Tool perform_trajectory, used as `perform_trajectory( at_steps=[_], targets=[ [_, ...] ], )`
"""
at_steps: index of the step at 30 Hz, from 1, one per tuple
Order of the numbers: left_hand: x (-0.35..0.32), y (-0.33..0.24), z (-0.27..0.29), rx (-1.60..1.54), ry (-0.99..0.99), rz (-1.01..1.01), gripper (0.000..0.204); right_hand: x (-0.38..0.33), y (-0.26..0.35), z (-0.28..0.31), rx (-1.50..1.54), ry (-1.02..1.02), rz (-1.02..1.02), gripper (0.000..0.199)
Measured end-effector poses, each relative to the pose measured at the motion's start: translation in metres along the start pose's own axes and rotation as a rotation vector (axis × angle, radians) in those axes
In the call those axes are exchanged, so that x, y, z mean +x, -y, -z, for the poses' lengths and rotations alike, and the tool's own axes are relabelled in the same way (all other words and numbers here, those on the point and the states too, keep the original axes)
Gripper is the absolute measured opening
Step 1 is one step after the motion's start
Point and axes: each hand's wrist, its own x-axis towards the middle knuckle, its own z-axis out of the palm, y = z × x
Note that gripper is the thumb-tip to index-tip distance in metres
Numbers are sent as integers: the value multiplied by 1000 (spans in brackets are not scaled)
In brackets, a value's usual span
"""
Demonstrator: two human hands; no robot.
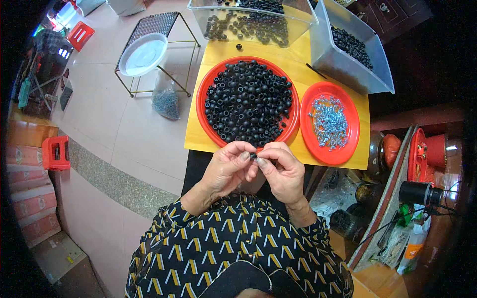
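My left hand [229, 168] and my right hand [283, 174] meet at the table's front edge, in front of a large red round tray [199, 107]. The tray is heaped with black, round, bead-like pieces [246, 102] with holes. Between the fingertips of my left hand is one small black piece [253, 156]. My right thumb and forefinger pinch together right against it, on something small and pale that I cannot make out. To the right lies a smaller red plate [334, 157] with small shiny silvery-blue pieces [330, 121] spread over it.
On the yellow table [293, 54] stand a clear bin [298, 30] and a whitish bin [380, 74], both holding black pieces. A stool [151, 25] bears a white basin [144, 54]; a bag of small pieces [166, 103] sits beside it. A cluttered shelf [382, 218] is at right.
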Motion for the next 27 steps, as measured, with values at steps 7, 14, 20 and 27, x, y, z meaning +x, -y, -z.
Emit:
perform_trajectory(
  at_steps=[7,14,20,27],
  targets=[
    [-2,7,3,86,22,-56,14,-5,3,-4,-85,-50,28,10],
    [-3,13,0,122,-44,-94,14,-9,-2,-3,-234,-20,224,14],
    [-2,15,3,170,-83,-110,14,-10,-8,-4,-291,-55,230,16],
    [-3,7,3,142,-108,-104,13,28,-4,38,-760,-60,322,14]
  ],
)
